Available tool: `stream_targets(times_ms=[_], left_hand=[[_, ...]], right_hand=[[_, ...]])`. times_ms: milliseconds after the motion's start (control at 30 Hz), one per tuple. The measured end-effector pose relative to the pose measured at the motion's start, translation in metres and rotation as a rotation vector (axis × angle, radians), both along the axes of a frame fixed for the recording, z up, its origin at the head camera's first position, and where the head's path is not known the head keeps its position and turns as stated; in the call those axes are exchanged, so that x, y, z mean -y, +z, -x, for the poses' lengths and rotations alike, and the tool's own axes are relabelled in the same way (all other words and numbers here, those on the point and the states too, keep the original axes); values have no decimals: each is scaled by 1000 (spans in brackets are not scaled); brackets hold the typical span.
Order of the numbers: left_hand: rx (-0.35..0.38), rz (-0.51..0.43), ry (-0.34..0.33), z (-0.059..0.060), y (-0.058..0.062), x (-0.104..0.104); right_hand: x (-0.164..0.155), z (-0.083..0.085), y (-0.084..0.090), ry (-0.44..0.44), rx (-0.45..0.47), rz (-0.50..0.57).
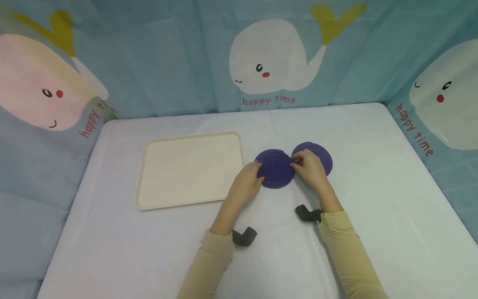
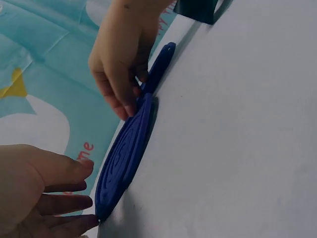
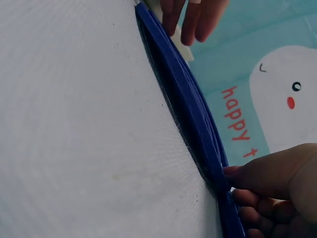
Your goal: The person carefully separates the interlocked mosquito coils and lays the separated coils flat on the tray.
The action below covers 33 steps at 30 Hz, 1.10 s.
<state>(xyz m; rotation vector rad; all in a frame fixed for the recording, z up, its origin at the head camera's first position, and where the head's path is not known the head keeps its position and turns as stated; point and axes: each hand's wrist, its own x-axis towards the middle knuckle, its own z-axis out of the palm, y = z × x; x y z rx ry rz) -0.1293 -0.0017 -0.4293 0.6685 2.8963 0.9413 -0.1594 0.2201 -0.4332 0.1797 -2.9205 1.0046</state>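
Closest to me, both beige sleeves reach forward over the white-covered bench (image 1: 112, 249), each wrist carrying a dark camera mount. I see my left hand (image 1: 247, 179) resting at the left rim of the nearer purple mat (image 1: 274, 168), fingers fairly straight and touching its edge; from the left wrist view those fingers (image 2: 69, 203) lie at the mat's near rim without curling round it. My right hand (image 1: 308, 166) is at the mat's right rim, where it meets the second purple mat (image 1: 321, 155); thumb and fingertips pinch the edge there, and the right wrist view shows the rim lifted slightly off the cloth at that spot. The second mat lies flat, just behind and right of the first, partly covered by my right hand. Left of both mats, near but apart, sits a cream tray (image 1: 190, 170). Beyond the bench hangs a blue whale-print curtain (image 1: 269, 62).
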Motion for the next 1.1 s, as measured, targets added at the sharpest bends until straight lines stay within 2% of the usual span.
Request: stream_targets(times_ms=[67,167,333,400,500,633,733,833,967,1033,1100], left_hand=[[-20,10,-25,-2,1,-2],[-28,-28,-21,-3,2,-4],[16,-127,14,-2,4,-4],[47,-148,23,-1,6,-4],[110,-180,43,0,9,-4],[263,-255,73,2,13,-8],[371,-333,110,3,16,-10],[472,-494,196,4,20,-9],[623,-867,331,6,20,-7],[668,-1010,344,7,18,-7],[689,-1067,316,6,15,-8]], right_hand=[[0,0,1,-13,-6,21],[1,-1,4,-37,-22,93],[0,0,7,-78,21,298],[-1,1,7,-83,60,337],[1,2,8,-70,84,272],[6,1,8,-39,75,130],[9,-2,7,-14,65,90],[9,-3,6,5,45,61],[8,-3,6,14,26,61],[8,-3,5,24,27,70],[7,-3,5,38,35,84]])
